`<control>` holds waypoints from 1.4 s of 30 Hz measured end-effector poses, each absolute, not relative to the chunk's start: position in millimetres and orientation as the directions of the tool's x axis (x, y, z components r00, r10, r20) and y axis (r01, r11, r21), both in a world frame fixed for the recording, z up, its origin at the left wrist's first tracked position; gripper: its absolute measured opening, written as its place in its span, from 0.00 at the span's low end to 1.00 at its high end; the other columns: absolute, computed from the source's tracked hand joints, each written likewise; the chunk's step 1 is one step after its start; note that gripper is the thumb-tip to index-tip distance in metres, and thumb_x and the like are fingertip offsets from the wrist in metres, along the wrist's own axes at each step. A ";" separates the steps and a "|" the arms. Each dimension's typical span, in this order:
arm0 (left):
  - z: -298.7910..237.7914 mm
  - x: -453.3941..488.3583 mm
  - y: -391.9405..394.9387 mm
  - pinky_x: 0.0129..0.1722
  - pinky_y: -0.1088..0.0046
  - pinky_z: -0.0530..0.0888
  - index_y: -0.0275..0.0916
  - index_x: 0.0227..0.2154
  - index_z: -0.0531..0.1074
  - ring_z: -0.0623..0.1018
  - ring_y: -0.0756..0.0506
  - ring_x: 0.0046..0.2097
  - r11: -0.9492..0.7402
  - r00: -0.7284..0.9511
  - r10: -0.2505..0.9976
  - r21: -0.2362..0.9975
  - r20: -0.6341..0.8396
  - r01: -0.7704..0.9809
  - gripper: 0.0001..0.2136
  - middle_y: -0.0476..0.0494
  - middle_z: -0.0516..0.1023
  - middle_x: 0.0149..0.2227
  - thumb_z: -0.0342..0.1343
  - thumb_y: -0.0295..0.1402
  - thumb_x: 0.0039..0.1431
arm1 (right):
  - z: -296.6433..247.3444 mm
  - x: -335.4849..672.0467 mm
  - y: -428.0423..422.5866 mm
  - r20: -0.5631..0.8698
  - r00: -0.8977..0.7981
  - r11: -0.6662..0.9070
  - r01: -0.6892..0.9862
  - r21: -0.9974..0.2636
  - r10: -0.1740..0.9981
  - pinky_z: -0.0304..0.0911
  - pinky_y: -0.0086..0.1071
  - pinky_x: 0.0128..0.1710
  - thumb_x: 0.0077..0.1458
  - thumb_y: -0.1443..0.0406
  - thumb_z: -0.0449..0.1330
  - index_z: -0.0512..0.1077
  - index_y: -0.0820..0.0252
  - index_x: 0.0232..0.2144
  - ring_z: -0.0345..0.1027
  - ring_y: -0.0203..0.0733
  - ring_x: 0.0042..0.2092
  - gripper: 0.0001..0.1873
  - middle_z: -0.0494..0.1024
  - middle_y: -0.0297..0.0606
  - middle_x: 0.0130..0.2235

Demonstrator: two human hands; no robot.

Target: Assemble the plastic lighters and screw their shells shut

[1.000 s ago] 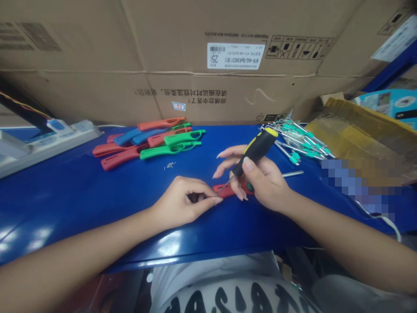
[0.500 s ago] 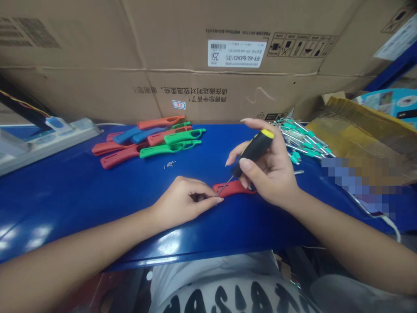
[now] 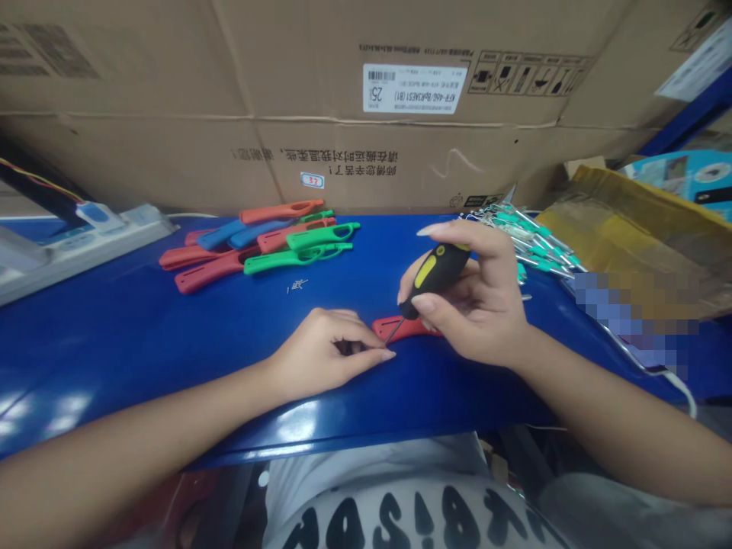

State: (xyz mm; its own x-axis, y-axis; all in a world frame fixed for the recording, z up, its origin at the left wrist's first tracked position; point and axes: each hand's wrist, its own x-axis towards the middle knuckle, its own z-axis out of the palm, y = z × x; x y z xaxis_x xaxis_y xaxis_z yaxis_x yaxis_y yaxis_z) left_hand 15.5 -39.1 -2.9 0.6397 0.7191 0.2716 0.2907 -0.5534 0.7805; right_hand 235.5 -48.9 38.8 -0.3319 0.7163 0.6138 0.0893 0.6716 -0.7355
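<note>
My right hand [image 3: 477, 293] is wrapped round a black and yellow screwdriver [image 3: 438, 274], whose thin shaft slants down to the left. The shaft's tip meets the pinched fingertips of my left hand [image 3: 329, 347]. Whatever those fingers pinch is too small to make out. Beside them, flat on the blue table [image 3: 240, 415], lies a red plastic handle casing [image 3: 400, 328] with a slot in it, its right end partly hidden by my right hand.
Red, blue and green casings [image 3: 268, 259] are piled at the back left. Tiny metal pieces [image 3: 296, 286] lie in front of them. Metal rods with green parts [image 3: 537, 240] sit at back right, by a yellow-taped package [image 3: 640, 229]. A power strip [image 3: 85, 244] stands left; a cardboard box [image 3: 188, 152] rises behind.
My right hand has turned the screwdriver, so a yellow stripe on its handle now faces me and its yellow end is mostly hidden. My left hand stays nearly in place.
</note>
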 end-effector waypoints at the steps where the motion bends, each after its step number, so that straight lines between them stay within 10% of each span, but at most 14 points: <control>1: -2.3 15.3 -39.2 0.33 0.73 0.74 0.40 0.32 0.84 0.77 0.49 0.31 -0.566 0.637 0.714 0.774 0.290 0.283 0.05 0.47 0.83 0.30 0.65 0.34 0.60 | 41.2 234.4 -49.5 0.616 -0.348 0.681 0.098 -0.726 0.707 0.74 0.33 0.34 0.62 0.66 0.62 0.62 0.42 0.57 0.76 0.39 0.40 0.24 0.74 0.36 0.50; 11: 1.6 13.7 -33.0 0.57 0.60 0.71 0.41 0.50 0.77 0.76 0.41 0.52 -0.650 0.605 0.699 0.692 0.382 0.314 0.24 0.44 0.82 0.48 0.72 0.41 0.50 | 66.0 229.5 -31.0 0.698 -0.388 0.786 0.130 -0.605 0.601 0.76 0.33 0.34 0.57 0.70 0.65 0.65 0.45 0.58 0.74 0.36 0.37 0.29 0.68 0.35 0.60; 42: -12.0 13.5 -29.8 0.54 0.62 0.74 0.38 0.52 0.74 0.77 0.43 0.51 -0.693 0.694 0.634 0.651 0.342 0.312 0.18 0.42 0.80 0.50 0.65 0.31 0.60 | 35.8 233.9 -27.5 0.756 -0.384 0.846 0.181 -0.502 0.531 0.77 0.31 0.29 0.54 0.74 0.65 0.64 0.50 0.60 0.76 0.37 0.37 0.34 0.72 0.40 0.55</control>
